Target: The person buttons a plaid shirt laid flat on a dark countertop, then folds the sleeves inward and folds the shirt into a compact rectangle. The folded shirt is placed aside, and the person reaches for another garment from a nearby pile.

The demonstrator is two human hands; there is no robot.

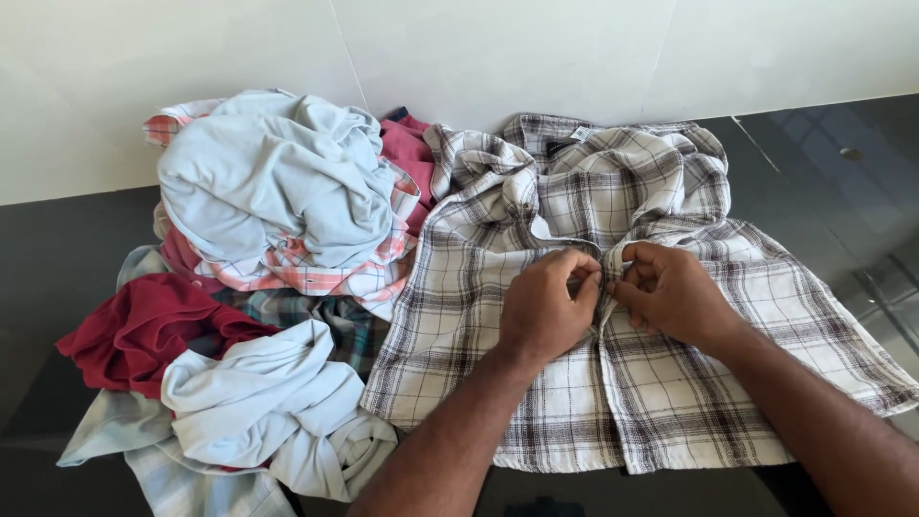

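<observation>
A white shirt with a dark plaid pattern (670, 383) lies spread flat on a dark counter, collar toward the wall. My left hand (544, 304) and my right hand (675, 292) meet at the shirt's front placket, just below the collar. Both pinch the fabric edges between thumb and fingers, knuckles facing each other. The spot between the fingertips is hidden by the fingers.
A heap of crumpled clothes sits to the left: a pale blue garment (268, 182) on top, a red-and-white checked one (325, 278), a dark red one (144, 325), a light one (258, 402). The dark counter (823, 163) meets a white tiled wall (479, 48) behind.
</observation>
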